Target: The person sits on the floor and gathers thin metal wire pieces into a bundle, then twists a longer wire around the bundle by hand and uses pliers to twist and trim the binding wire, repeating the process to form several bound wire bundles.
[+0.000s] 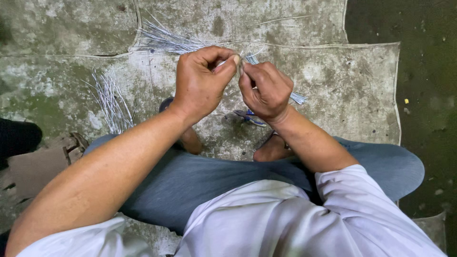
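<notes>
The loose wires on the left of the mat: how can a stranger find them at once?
Start from the grey, stained mat on the floor under the seated person. Left of the left hand, beside the left forearm, lies a small fan of thin silvery wires. Unlike the bigger wire bundle beyond the hands, no hand touches it.

Worn grey mat (352,85): lies flat on dark floor (428,71), surface stained and mottled. Loose bundle of thin pale strands (110,102): rests on the mat at left. Blue sandals (247,116): on the feet, on the mat. Brown cardboard piece (35,169): lower left edge.
</notes>
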Demonstrator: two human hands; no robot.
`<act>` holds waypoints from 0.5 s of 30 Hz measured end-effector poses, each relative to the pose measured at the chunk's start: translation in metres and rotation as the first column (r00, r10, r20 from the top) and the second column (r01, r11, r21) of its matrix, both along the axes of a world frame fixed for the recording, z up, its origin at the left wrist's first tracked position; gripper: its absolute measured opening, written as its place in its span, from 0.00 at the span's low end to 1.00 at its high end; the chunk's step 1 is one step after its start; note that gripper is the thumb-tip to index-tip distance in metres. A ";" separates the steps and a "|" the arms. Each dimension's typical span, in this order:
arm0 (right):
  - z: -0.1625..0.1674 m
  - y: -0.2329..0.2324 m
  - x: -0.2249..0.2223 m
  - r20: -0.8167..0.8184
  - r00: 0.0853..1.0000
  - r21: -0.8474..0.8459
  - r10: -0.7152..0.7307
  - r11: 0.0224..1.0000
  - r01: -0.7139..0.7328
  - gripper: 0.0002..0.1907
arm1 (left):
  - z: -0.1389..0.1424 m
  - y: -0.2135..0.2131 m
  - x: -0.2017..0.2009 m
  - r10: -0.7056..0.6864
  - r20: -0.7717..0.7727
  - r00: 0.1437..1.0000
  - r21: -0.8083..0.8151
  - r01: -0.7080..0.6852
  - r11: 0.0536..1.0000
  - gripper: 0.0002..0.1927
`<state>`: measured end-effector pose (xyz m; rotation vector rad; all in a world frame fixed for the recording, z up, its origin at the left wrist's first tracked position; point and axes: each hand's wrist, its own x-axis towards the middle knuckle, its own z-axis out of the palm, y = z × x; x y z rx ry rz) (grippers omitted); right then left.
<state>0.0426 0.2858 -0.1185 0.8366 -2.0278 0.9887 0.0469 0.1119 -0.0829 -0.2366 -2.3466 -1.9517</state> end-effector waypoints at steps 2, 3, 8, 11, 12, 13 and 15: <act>0.007 -0.004 0.005 0.086 0.996 -0.016 0.028 1.000 -0.027 0.07 | 0.003 -0.003 0.002 -0.010 -0.107 0.994 -0.051 0.004 0.999 0.05; 0.012 -0.005 0.007 0.126 0.991 -0.026 0.042 0.999 -0.039 0.07 | 0.005 -0.004 0.002 -0.005 -0.155 0.988 -0.118 -0.014 0.993 0.05; 0.031 0.002 0.010 0.328 0.939 -0.028 0.104 0.995 -0.100 0.04 | 0.014 -0.009 0.004 -0.048 -0.261 0.964 -0.352 -0.049 0.935 0.06; 0.040 0.005 0.010 0.397 0.910 0.004 0.124 0.991 -0.137 0.03 | 0.018 -0.013 0.006 -0.109 -0.318 0.942 -0.445 -0.047 0.894 0.05; 0.043 0.006 0.009 0.412 0.903 0.022 0.124 0.989 -0.146 0.03 | 0.018 -0.014 0.005 -0.119 -0.312 0.942 -0.470 -0.044 0.882 0.05; 0.045 0.008 0.008 0.401 0.908 0.058 0.126 0.985 -0.162 0.04 | 0.018 -0.014 0.006 -0.130 -0.301 0.945 -0.494 -0.038 0.868 0.05; 0.048 0.015 0.002 0.373 0.918 0.128 0.133 0.973 -0.193 0.05 | 0.017 -0.017 0.006 -0.166 -0.289 0.943 -0.511 -0.005 0.860 0.05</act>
